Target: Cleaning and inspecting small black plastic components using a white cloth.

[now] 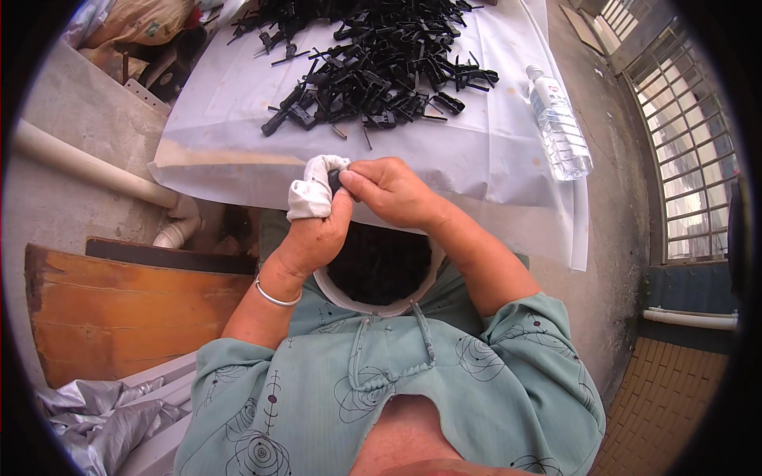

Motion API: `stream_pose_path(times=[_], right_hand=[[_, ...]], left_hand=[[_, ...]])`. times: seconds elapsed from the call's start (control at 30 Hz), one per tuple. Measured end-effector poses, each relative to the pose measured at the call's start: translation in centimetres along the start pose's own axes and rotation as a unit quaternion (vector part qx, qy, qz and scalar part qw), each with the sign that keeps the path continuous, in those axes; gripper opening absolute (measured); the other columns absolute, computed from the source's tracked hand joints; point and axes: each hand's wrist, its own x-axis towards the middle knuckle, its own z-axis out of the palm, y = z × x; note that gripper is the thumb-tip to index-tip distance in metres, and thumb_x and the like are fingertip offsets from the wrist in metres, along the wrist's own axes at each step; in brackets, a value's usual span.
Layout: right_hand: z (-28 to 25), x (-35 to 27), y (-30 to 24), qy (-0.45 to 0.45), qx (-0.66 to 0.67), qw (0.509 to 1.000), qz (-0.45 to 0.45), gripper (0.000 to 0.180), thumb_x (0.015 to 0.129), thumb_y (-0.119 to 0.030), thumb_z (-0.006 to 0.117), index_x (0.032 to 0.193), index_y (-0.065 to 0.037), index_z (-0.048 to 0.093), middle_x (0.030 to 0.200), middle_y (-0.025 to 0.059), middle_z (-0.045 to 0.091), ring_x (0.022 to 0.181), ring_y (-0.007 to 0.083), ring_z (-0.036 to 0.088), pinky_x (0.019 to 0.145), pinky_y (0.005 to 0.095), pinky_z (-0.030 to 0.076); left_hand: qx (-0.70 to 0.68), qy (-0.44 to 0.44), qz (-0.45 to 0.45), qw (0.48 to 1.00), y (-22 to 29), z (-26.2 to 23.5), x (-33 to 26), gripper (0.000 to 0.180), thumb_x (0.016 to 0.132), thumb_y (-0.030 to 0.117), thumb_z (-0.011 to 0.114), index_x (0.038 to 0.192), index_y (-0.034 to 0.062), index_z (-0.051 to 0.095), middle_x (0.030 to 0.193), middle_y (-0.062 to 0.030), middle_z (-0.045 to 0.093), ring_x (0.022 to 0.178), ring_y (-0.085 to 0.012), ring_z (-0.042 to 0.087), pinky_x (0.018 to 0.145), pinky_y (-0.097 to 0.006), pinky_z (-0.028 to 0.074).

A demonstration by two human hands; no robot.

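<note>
My left hand, partly wrapped in a white cloth glove, is closed on a small black plastic part. Against the same part my right hand pinches with thumb and forefinger; most of the part is hidden by my fingers. Both hands meet just in front of the table's near edge. Below them, a white bucket stands between my legs, with a dark mass inside that I cannot make out. A heap of black plastic parts with thin prongs lies on the table ahead.
A white sheet covers the table and hangs over its near edge. At the right stands or lies a clear water bottle. A wooden board and a pale pipe are on the left; a barred window is far right.
</note>
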Motion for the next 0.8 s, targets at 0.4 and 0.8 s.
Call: stream_pose_path(times=[0.4,0.8], right_hand=[[-3.0,0.3,0.5,0.202,-0.510,0.830,-0.101,0.012,0.077,-0.010,0.058,0.071,-0.007,0.048,0.061,0.0079,0.051,0.055,0.0267,0.054,0.048,0.0367,0.044],[-1.9,-0.9,-1.1,0.163,-0.063,0.984,0.037,0.015,0.084,-0.014,0.062,0.076,-0.001,0.058,0.066,0.0009,0.056,0.058,0.0057,0.048,0.053,0.0221,0.039]], left_hand=[[0.075,0.084,0.073,0.991,-0.3,-0.6,2.1,0.026,0.081,0.003,0.059,0.106,-0.0024,0.057,0.105,-0.0180,0.058,0.090,-0.0279,0.058,0.082,-0.032,0.045],[-0.175,-0.068,-0.126,0.974,0.9,-0.3,2.7,0.028,0.087,0.006,0.049,0.115,-0.0003,0.049,0.088,-0.0042,0.058,0.057,-0.0064,0.054,0.048,-0.020,0.043]])
